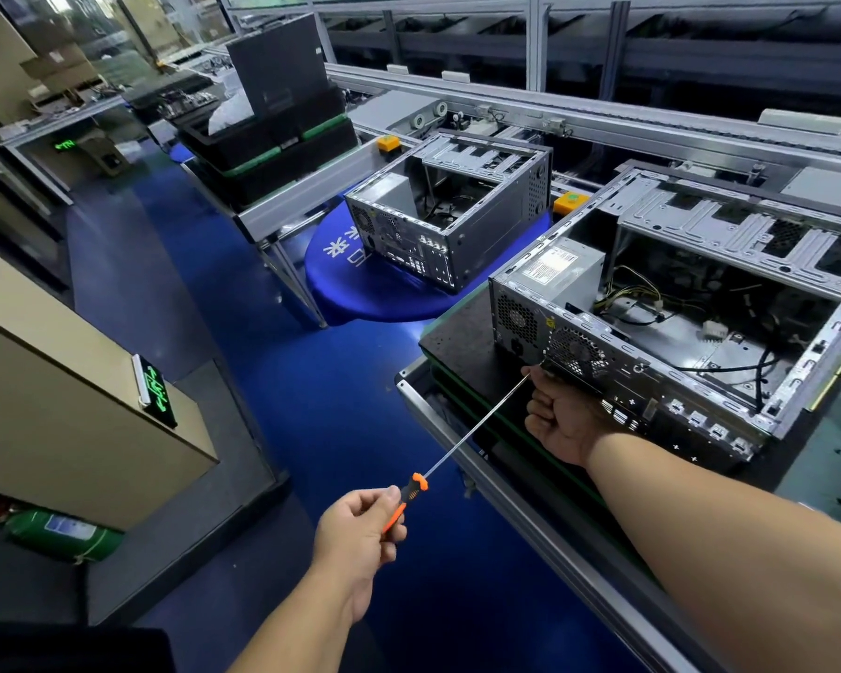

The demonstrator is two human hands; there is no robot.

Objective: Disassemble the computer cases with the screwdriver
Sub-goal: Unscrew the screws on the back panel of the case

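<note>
With our left hand point(360, 527) gripping the screwdriver point(457, 449) handle and our right hand point(562, 420), fingers curled, guiding its tip at the computer case point(651, 332) at two o'clock, we judged the long shaft could slip off the screw.

Bare metal and matt black

By the right hand point(562, 420), a grey sheet-metal computer case point(676, 323) on a matt black speckled pad point(462, 347); the left hand point(360, 536) holds a shiny steel-shafted, orange-and-black plastic-handled screwdriver point(450, 459).
</note>
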